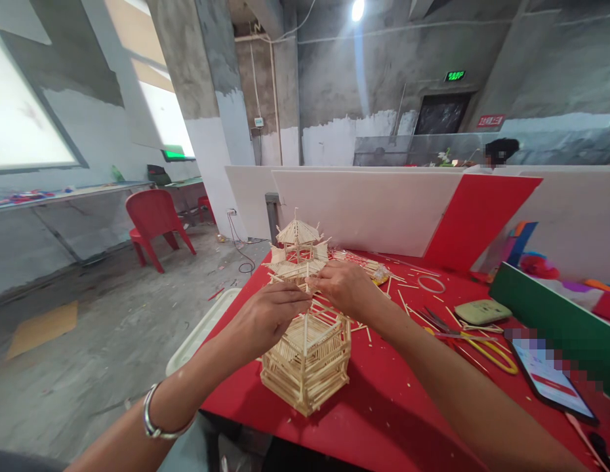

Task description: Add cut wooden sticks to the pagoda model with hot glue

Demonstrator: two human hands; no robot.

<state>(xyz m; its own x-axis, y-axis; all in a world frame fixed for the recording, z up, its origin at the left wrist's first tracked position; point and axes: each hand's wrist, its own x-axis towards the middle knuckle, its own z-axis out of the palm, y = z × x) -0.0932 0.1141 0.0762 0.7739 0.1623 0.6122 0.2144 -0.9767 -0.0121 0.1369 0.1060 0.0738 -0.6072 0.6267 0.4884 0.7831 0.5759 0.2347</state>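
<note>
A pagoda-like model of thin wooden sticks (305, 367) stands upright near the front edge of the red table (384, 419). Its pointed roof (298, 231) rises behind my hands. My left hand (273, 314) reaches in from the left, fingers pressed together at the middle of the model. From the right, my right hand (342, 285) meets it there with thumb and finger pinched. A thin upright stick (306, 334) runs below the fingertips. Whatever the fingertips pinch is too small to make out.
Loose sticks (403, 303), yellow-handled scissors (496, 354), a green case (482, 311) and a phone (553, 377) lie at the right. A green board (555, 321) stands behind them. White panels (364, 206) border the table's back. Another person's head (502, 151) shows beyond.
</note>
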